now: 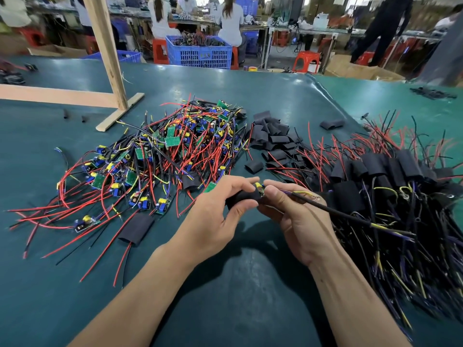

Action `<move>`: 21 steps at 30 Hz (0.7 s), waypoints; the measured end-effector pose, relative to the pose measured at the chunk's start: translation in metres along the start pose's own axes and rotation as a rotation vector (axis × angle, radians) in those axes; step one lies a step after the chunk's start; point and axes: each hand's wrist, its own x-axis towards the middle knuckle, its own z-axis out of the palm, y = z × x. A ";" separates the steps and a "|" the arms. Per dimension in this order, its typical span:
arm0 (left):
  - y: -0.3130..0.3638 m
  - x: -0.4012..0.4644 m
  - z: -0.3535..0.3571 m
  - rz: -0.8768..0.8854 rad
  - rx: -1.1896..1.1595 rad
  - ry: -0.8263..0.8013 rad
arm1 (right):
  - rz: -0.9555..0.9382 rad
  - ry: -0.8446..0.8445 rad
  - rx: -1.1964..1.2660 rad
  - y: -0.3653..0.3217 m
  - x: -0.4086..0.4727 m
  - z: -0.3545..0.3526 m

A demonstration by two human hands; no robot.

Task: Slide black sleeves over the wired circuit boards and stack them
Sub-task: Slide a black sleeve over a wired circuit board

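Observation:
My left hand (pixel 215 211) grips a black sleeve (pixel 244 196) just above the green table. My right hand (pixel 293 211) pinches the wired circuit board (pixel 260 189) at the sleeve's mouth; only the board's yellow and blue end shows. Its black cable (pixel 350 216) trails to the right. A heap of bare boards with red and black wires (pixel 162 156) lies to the left. Loose black sleeves (pixel 273 139) are piled behind my hands. Sleeved boards are stacked at the right (pixel 390 176).
One sleeved board (pixel 136 227) lies apart, left of my left hand. A wooden frame (pixel 110 71) stands at the back left. A single sleeve (pixel 332 124) lies at the back right. Beyond the table edge are a blue crate (pixel 199 52) and seated people.

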 end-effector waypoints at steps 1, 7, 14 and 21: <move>0.000 0.000 0.000 0.007 0.000 0.002 | 0.011 -0.001 -0.017 0.001 0.000 0.000; -0.001 0.000 0.002 0.008 -0.001 -0.026 | -0.021 -0.058 -0.070 0.003 -0.002 0.000; 0.001 0.001 0.003 0.024 0.031 -0.057 | -0.013 -0.110 -0.093 0.011 -0.004 0.006; -0.002 0.006 -0.004 -0.006 0.247 0.078 | -0.005 0.007 0.148 0.010 0.003 0.005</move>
